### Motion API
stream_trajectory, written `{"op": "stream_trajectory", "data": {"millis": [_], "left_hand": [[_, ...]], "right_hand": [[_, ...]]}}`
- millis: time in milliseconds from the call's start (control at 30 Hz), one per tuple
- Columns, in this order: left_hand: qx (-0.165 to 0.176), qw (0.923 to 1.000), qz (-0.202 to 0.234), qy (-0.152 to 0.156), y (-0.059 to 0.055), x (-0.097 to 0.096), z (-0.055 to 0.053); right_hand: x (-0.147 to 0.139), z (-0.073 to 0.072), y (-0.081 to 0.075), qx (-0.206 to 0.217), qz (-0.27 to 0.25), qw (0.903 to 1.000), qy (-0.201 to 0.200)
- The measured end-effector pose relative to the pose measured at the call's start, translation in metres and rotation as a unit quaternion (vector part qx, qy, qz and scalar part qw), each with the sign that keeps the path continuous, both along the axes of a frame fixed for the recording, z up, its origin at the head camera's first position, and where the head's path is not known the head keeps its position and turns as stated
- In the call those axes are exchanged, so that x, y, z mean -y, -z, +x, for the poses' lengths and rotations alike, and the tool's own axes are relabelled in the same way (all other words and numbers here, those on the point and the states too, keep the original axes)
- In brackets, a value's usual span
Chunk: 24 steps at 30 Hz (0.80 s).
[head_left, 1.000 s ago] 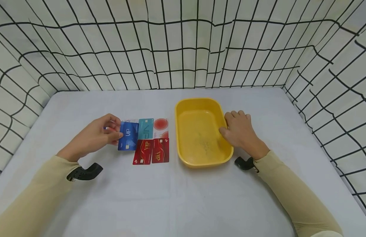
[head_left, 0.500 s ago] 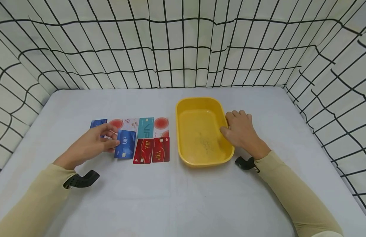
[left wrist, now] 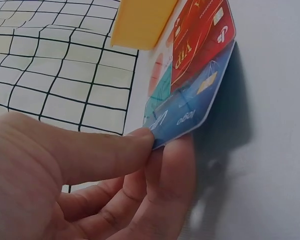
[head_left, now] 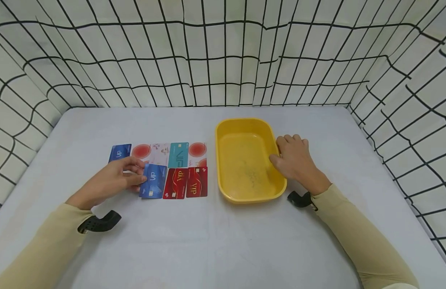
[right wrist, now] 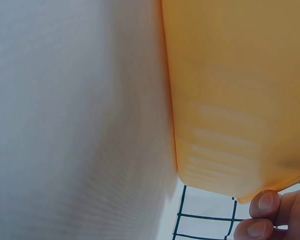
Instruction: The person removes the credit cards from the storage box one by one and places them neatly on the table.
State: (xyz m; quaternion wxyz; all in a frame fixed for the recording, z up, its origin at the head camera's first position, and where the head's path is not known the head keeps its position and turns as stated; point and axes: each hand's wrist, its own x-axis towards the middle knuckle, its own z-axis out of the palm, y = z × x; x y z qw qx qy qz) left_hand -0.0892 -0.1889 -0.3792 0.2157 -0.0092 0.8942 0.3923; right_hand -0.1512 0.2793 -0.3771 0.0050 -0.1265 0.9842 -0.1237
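My left hand (head_left: pixel 116 176) pinches a blue VIP card (head_left: pixel 154 182) by its left edge, thumb on top and fingers underneath. In the left wrist view the card (left wrist: pixel 190 107) is tilted, with a shadow beneath it, its far edge beside a red VIP card (left wrist: pixel 202 42). Two red VIP cards, one (head_left: pixel 175 183) next to the other (head_left: pixel 197 182), lie to its right. Behind them runs a row with another blue card (head_left: pixel 120 151), a teal card (head_left: pixel 178 154) and white patterned cards. My right hand (head_left: pixel 294 158) grips the right rim of a yellow plastic tray (head_left: pixel 248 160).
Everything lies on a white-covered table (head_left: pixel 223 241). A white wall with a black wire grid (head_left: pixel 223 60) encloses the back and both sides. The yellow tray stands just right of the cards, with nothing inside it.
My left hand has drawn the blue card toward me and slightly left, then lowered it beside the red cards. The back row's left cards have come into sight. My right hand stays on the tray.
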Motion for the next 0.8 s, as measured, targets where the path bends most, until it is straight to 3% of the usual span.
{"op": "stream_trajectory", "data": {"millis": [267,800], "left_hand": [[0.019,0.9998,0.002,0.005,0.0035,0.0004,-0.0011],[0.017,0.9990,-0.031,0.026,0.0052,0.0021,0.0057]], "right_hand": [[-0.0011,0.0010,-0.0009,0.002,0.001,1.0000,0.003],[-0.0015,0.0010,0.0070,0.012,0.001,0.9999,0.001]]}}
